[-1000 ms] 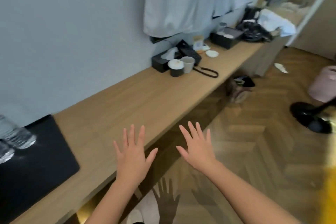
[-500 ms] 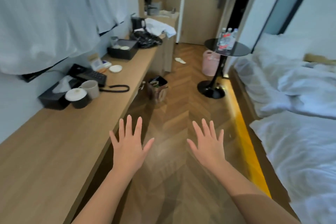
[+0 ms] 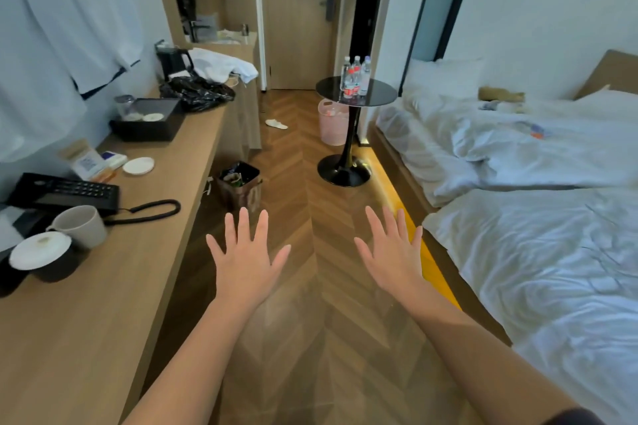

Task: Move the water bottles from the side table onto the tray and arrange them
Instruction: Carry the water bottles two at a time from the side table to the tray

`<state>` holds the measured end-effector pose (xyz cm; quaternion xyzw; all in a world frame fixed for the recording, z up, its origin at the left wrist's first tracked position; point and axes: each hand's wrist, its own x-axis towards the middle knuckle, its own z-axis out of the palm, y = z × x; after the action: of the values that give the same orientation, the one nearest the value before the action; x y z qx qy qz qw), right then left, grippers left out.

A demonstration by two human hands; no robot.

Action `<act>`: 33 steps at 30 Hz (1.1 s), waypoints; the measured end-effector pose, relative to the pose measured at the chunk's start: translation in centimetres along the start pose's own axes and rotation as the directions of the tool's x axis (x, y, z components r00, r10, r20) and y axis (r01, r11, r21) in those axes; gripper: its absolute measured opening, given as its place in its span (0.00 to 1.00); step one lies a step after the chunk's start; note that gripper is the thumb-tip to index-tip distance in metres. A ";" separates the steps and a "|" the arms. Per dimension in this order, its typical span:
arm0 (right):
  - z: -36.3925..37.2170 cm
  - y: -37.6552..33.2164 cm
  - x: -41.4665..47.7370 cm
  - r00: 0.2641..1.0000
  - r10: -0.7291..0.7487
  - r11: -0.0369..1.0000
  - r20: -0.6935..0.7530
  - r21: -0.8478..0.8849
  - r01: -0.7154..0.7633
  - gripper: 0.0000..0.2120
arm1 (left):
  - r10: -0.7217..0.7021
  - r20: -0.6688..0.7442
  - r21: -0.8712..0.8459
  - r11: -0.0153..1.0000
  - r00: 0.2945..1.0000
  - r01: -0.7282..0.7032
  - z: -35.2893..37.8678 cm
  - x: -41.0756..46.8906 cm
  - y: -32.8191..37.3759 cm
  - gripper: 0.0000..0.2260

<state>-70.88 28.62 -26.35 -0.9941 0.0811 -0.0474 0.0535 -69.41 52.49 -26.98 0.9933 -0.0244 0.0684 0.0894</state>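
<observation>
Turning from the desk has brought the side table (image 3: 379,93) nearer; it stands well beyond the fingertips, with the bottles (image 3: 355,78) clustered upright on it. Left hand (image 3: 245,262) and right hand (image 3: 390,259) still hover over the floor, fingers straight, spread, holding nothing. The fetch looks barely begun, and the tray is out of view. Far left of the left fingers a black box (image 3: 148,119) holds white discs; just beyond them a bag (image 3: 240,185) holds rubbish.
</observation>
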 end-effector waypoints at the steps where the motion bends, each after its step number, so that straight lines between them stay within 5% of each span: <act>1: 0.0 0.2 0.5 1.000 0.015 1.000 0.000 0.004 -0.015 0.30 | 0.015 0.008 -0.001 1.000 1.000 -0.015 0.0 0.6 0.3 0.35; 14: 1.8 3.0 11.0 0.996 0.041 0.998 0.084 0.041 -0.044 0.32 | 0.142 0.058 0.006 0.990 0.988 -0.142 2.8 11.4 5.7 0.34; 33: 3.6 14.8 34.3 0.984 -0.142 0.988 0.108 -0.040 0.147 0.31 | 0.042 0.054 -0.047 0.998 0.998 -0.039 8.9 30.9 19.4 0.33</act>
<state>-39.14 8.79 -28.65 -0.9995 0.0069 0.0032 0.0303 -38.86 30.71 -27.89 0.9918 -0.0487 0.0422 0.1102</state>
